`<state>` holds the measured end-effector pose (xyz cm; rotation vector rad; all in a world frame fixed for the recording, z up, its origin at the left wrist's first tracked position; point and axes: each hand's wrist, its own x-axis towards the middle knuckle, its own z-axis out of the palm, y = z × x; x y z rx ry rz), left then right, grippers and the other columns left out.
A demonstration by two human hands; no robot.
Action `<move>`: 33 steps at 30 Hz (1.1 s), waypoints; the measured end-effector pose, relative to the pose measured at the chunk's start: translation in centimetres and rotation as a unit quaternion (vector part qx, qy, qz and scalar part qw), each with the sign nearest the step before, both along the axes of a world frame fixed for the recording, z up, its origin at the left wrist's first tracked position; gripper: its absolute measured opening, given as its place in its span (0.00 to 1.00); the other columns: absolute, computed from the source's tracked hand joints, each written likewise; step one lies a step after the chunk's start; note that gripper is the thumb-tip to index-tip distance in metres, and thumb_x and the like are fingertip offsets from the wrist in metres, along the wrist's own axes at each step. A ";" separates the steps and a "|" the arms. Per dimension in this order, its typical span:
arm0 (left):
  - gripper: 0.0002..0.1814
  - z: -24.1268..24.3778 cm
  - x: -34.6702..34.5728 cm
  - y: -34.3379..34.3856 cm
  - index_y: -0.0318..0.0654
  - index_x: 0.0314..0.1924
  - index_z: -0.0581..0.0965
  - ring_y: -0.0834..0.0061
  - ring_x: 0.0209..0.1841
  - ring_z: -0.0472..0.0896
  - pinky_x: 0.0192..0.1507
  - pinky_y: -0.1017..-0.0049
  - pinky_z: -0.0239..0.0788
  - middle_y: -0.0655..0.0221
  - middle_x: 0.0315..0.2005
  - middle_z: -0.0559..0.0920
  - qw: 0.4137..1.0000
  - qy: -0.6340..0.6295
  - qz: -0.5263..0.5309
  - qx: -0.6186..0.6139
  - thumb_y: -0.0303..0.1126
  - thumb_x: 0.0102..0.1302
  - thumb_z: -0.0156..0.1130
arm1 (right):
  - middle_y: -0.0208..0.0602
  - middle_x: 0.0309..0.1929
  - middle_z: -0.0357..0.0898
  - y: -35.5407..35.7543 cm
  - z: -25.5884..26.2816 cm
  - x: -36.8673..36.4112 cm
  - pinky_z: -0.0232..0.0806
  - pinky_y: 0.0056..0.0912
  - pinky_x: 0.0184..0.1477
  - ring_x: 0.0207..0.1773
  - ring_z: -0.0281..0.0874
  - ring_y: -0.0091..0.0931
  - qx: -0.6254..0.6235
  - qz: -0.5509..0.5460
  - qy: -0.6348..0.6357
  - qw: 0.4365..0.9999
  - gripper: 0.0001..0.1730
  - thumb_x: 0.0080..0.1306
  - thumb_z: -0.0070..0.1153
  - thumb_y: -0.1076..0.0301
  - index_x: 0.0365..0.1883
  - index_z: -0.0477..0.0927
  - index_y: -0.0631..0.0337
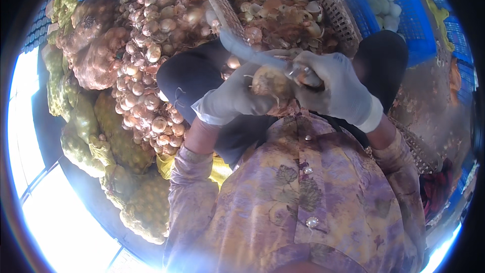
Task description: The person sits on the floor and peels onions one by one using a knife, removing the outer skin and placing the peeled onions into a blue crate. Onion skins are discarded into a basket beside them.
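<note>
An unpeeled onion (269, 83) with stringy roots sits in my gloved left hand (237, 96), in front of my body. My gloved right hand (335, 81) grips the handle of a knife (261, 58). The blurred, curved blade reaches out to the left, over the onion and the back of my left hand. Whether the edge touches the onion I cannot tell. Beyond both hands stands a perforated crate (341, 11) filled with onion skins and peelings (282, 15).
A large heap of unpeeled onions (151, 64) spreads at the left. Full mesh sacks (102, 58) line its outer side. At upper right a blue plastic basket (413, 19) holds peeled onions (382, 3). My bent knees (189, 76) flank the hands.
</note>
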<state>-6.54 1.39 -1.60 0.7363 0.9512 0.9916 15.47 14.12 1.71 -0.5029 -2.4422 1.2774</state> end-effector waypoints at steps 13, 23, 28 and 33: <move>0.63 -0.5 3.4 1.0 0.32 0.74 0.52 0.66 0.62 0.74 0.65 0.67 0.68 0.57 0.62 0.71 0.957 -0.023 0.269 0.108 0.31 0.41 0.84 | 0.27 0.22 0.76 0.0 0.3 -3.4 0.57 0.18 0.19 0.18 0.68 0.14 -0.531 -0.005 0.087 0.843 0.15 0.62 0.61 0.66 0.43 0.82 0.69; 0.52 -0.1 4.1 2.9 0.34 0.67 0.64 0.69 0.50 0.81 0.54 0.70 0.75 0.61 0.54 0.78 0.943 -0.206 0.257 0.040 0.51 0.48 0.79 | 0.50 0.41 0.78 4.2 -2.8 1.5 0.72 0.31 0.29 0.29 0.76 0.27 -0.627 0.096 0.342 0.693 0.28 0.64 0.59 0.63 0.56 0.71 0.75; 0.54 1.0 5.0 1.9 0.35 0.68 0.63 0.67 0.53 0.79 0.57 0.68 0.74 0.62 0.56 0.77 0.919 -0.230 0.319 0.017 0.51 0.48 0.80 | 0.34 0.27 0.74 5.5 -5.5 4.0 0.60 0.26 0.23 0.20 0.67 0.20 -0.595 -0.039 0.287 0.750 0.25 0.68 0.56 0.59 0.55 0.74 0.70; 0.56 1.2 5.6 1.1 0.35 0.71 0.60 0.66 0.59 0.77 0.61 0.65 0.72 0.62 0.59 0.75 0.910 -0.217 0.354 0.003 0.48 0.47 0.81 | 0.23 0.20 0.66 3.9 -3.0 2.4 0.54 0.19 0.22 0.19 0.59 0.14 -0.368 -0.228 0.004 0.901 0.20 0.72 0.54 0.56 0.50 0.79 0.66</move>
